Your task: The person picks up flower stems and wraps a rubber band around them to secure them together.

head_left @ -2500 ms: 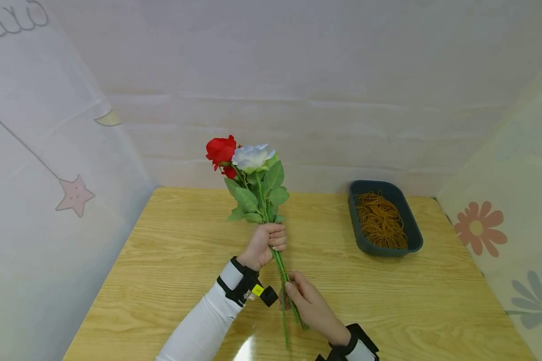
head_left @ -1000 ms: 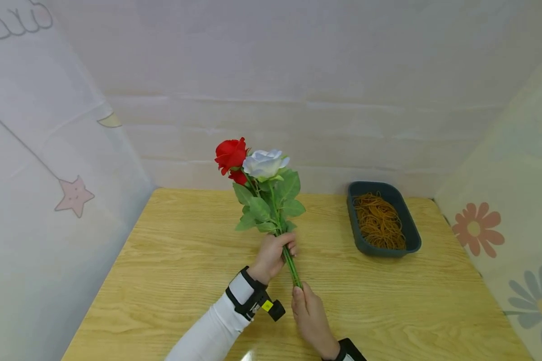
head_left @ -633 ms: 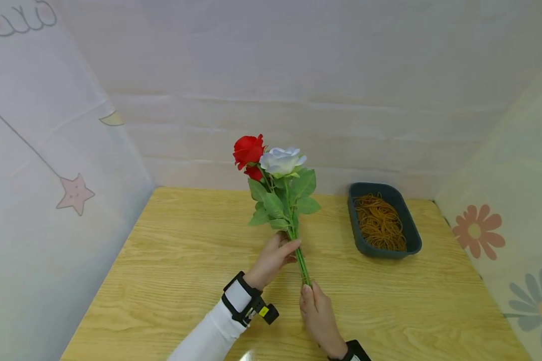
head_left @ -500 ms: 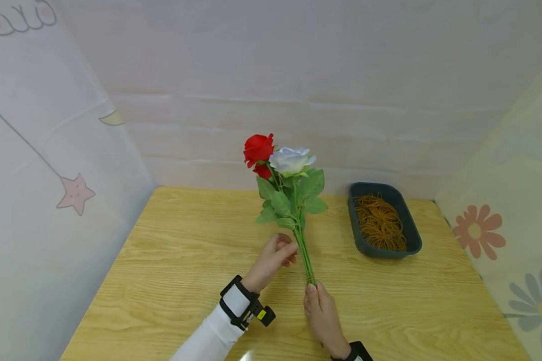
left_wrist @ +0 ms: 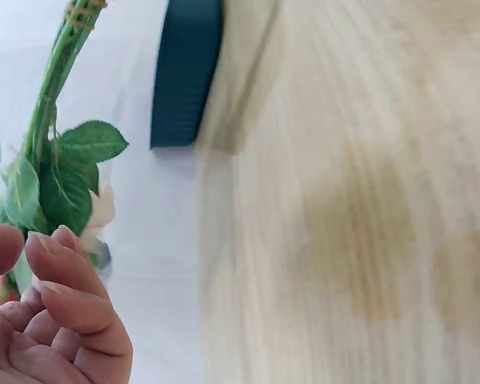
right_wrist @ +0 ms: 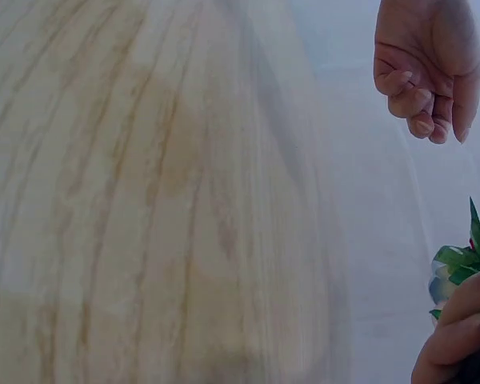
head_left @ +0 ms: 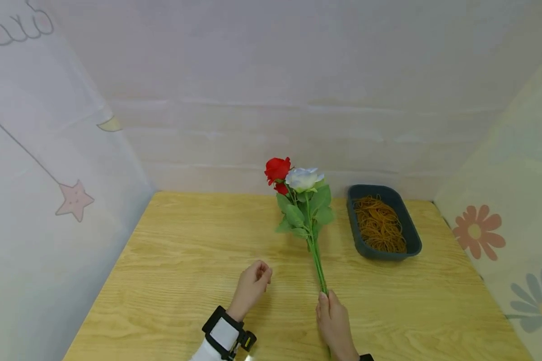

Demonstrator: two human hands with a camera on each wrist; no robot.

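Note:
My right hand (head_left: 334,323) grips a small bunch of roses by the lower stems (head_left: 317,265). The bunch has red blooms (head_left: 277,169), a pale bluish-white bloom (head_left: 304,179) and green leaves (head_left: 294,215). Brown rubber bands (left_wrist: 82,14) circle the stems in the left wrist view. To the left of the bunch, apart from it, my left hand (head_left: 251,286) hovers over the table with fingers loosely bent and nothing in them. The right wrist view shows that same left hand (right_wrist: 428,72) and the right hand's fingers (right_wrist: 460,336) at the edge, the stems mostly hidden there.
A dark blue-grey plastic basket (head_left: 356,235) stands at the table's back right, with many brown rubber bands (head_left: 381,225) inside. The wooden table (head_left: 185,240) ends at a pale cloth backdrop (head_left: 253,110) behind and at both sides.
The left hand has let go of the stems and drawn back toward the lower left. The right hand has carried the rose bunch to the right and slightly nearer the front.

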